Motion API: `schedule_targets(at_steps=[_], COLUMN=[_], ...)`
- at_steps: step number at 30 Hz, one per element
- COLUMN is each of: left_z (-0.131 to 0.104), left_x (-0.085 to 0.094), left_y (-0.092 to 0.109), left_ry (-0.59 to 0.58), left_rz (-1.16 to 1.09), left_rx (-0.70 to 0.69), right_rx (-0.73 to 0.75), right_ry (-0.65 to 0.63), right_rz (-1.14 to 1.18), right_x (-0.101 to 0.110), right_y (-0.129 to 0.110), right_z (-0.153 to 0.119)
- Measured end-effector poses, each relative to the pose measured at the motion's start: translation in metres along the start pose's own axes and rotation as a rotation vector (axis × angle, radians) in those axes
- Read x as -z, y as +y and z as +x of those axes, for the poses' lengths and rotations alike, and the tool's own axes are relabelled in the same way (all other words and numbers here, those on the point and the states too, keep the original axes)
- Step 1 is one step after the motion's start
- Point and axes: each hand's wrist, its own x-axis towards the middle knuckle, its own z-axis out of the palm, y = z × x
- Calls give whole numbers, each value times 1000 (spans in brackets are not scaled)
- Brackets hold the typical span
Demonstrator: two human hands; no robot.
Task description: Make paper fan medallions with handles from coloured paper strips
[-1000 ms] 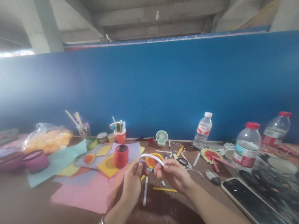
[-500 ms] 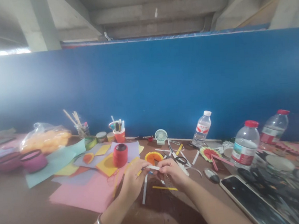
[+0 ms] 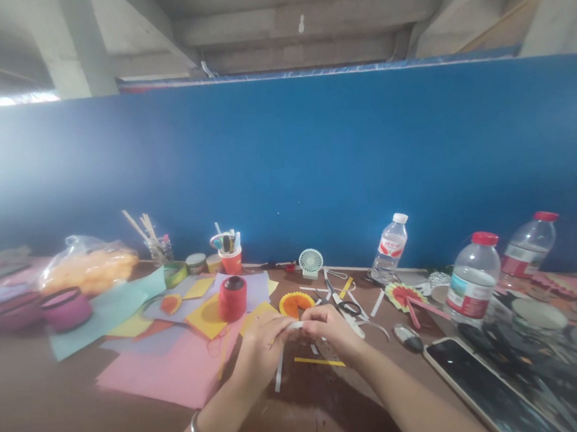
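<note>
Between my two hands, low over the brown table, is a small white paper strip (image 3: 296, 325). My left hand (image 3: 263, 344) is closed on its left end, with a bangle on the wrist. The fingertips of my right hand (image 3: 330, 329) pinch the other end. Just beyond my fingers lies an orange and yellow pleated paper rosette (image 3: 295, 303), partly covered by them. A yellow paper strip (image 3: 320, 361) and a white strip (image 3: 279, 373) lie on the table below my hands. Scissors (image 3: 345, 303) rest to the right among loose strips.
Coloured paper sheets (image 3: 156, 376) spread to the left, with a red spool (image 3: 232, 299) on them. A small fan (image 3: 311, 262) stands at the back. On the right are water bottles (image 3: 473, 281), a phone (image 3: 481, 380) and another paper rosette (image 3: 403, 296).
My hands have drawn closer around the white strip, so less of it shows. My left fingers have shifted forward over it. The things on the table stay where they were.
</note>
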Motion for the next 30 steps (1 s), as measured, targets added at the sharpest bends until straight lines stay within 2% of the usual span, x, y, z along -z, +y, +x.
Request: schedule_targets(at_steps=[5,11,14,17,21,23,27,30], left_z=[0,-1,1,5,8,7,7,6], left_x=[4,5,7,9,5,1,-7,-9], left_y=[-1,-3,1,4,-6,-15,-26,-28], left_ry=[-74,-127,-93,31,209,237,279,270], left_rz=[84,132,70,-71,-303,-440,-621,-683], left_rx=[-40,-93,-66,74,373,481,585,656], right_rx=[35,20,6,60,221,240,186,169], right_ry=[-31,-32,-70,-112,-93,-104,-129,-86], right_rz=[-213,-223,-196,-6,262,308,380,255], right_x=[3,6,5,3,2,2,1,-2], right_y=[-4,-1,-3,-10,-18,-19,-20,-20], right_z=[-2,-1,-1,-3,-6,-8,-10,-8])
